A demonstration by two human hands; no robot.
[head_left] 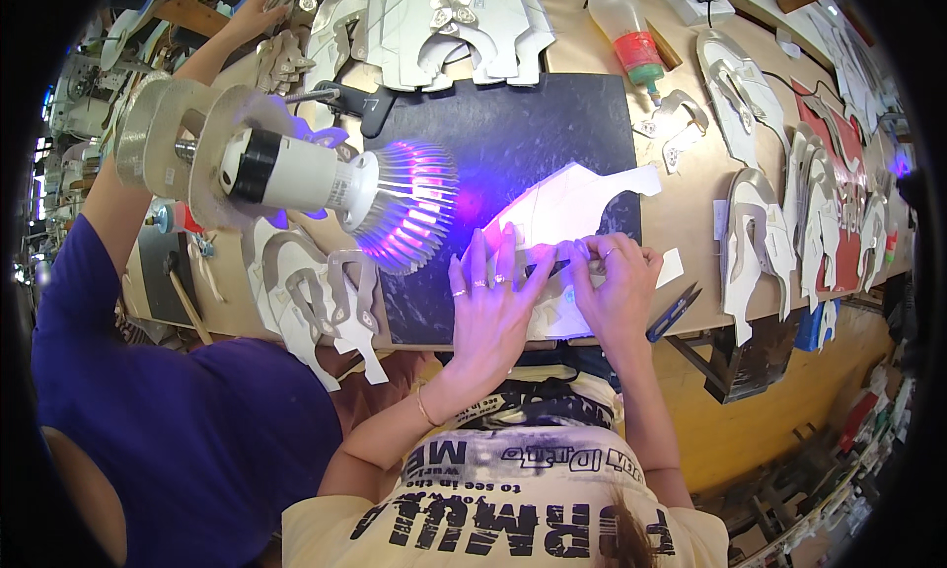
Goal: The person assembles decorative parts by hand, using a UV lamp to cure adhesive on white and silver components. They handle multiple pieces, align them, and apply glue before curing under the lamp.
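Observation:
A white cut piece with curved tabs lies on a black mat, lit violet by a lamp. My left hand, with rings and a bracelet, lies flat on the piece's near edge, fingers spread and pressing down. My right hand is beside it, fingers curled and pinching the same edge. The fingertips of the two hands almost touch. A small dark item shows between them; I cannot tell what it is.
A finned lamp on a white socket hangs over the mat's left side. Blue-handled snips lie at the bench edge. A glue bottle and stacks of silver-white cut pieces ring the mat. A person in purple reaches far left.

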